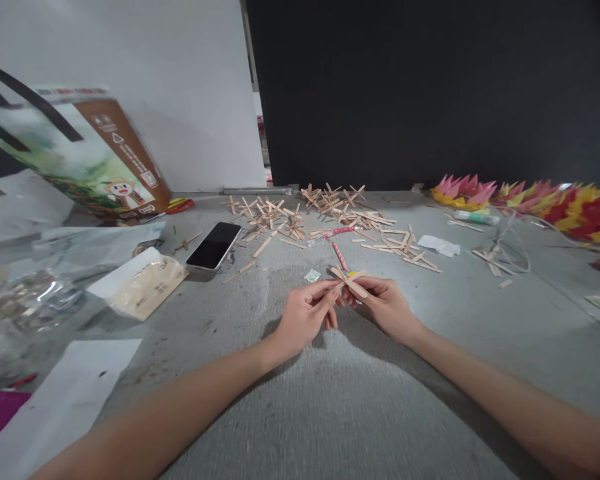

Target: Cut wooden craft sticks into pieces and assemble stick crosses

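Both of my hands hold a few crossed wooden craft sticks [356,289] just above the grey table. My left hand [303,317] pinches a stick end from the left, its thumb and forefinger closed. From the other side, my right hand [387,307] grips the crossed sticks between thumb and fingers. A small yellow patch shows behind the crossing; what it is I cannot tell. Just beyond lie a red patterned strip [340,257] and a small pale green packet [312,275]. Heaps of loose craft sticks [275,220] spread farther back.
A black phone [214,247] and a plastic-wrapped packet [147,287] lie to the left, before a printed carrier bag [115,160]. Pink, red and yellow paper petals [580,210] line the back right, near a glue stick [476,217] and a looped cable [525,257]. A dark panel [430,93] stands behind.
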Demonstrator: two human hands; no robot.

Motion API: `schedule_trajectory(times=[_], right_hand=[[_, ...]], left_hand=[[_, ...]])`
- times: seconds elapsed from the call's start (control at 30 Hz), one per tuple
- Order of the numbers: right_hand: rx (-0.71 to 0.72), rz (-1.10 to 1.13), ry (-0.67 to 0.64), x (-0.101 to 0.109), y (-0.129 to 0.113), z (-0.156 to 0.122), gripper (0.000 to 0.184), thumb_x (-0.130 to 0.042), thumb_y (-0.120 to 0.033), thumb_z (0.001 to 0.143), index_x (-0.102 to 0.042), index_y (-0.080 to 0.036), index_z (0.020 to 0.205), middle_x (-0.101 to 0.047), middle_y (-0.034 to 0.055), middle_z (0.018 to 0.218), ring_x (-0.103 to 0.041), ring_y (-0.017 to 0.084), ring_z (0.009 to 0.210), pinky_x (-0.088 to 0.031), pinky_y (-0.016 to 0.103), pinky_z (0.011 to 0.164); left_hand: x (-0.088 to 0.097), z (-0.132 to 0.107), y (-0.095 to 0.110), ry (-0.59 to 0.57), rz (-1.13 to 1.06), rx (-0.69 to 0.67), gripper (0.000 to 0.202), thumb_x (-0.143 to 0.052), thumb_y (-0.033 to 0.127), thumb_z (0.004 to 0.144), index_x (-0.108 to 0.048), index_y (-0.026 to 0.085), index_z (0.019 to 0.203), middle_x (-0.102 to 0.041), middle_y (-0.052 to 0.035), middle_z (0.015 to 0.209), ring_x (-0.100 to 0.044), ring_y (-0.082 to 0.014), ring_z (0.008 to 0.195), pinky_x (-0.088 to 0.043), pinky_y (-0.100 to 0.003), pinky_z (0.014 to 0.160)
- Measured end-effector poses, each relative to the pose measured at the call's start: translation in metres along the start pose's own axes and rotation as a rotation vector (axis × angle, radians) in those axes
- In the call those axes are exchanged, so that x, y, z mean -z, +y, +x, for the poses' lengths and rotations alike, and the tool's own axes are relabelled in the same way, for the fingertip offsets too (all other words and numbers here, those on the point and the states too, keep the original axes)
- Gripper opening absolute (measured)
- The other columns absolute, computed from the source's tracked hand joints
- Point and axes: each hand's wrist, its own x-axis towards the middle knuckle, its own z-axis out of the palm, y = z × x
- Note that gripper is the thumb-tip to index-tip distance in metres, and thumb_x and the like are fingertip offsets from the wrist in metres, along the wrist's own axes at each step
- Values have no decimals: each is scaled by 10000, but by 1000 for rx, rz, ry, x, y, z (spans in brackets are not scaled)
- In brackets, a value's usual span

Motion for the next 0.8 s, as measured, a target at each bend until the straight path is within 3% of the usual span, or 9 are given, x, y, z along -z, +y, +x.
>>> schedule_trajectory(times=[0.3,0.8], right_hand=[[-37,-42,22,0,0,-1,391,-624,-555,991,-743,-204,869,-659,24,767,-565,168,712,-442,286,662],[-12,-99,84,-5,-5,-4,394,-588,-525,1010,-709,-205,816,-645,23,734,-575,181,706,-453,300,691]], left_hand=[[0,1,1,6,-8,28,434,-662,513,977,-740,158,1213,-678,-13,744,-628,-103,483,-507,-209,467],[-8,-3,-2,55,-11,51,463,-654,512,981,-719,155,1268,-662,9,690,-569,-81,415,-455,-188,413]])
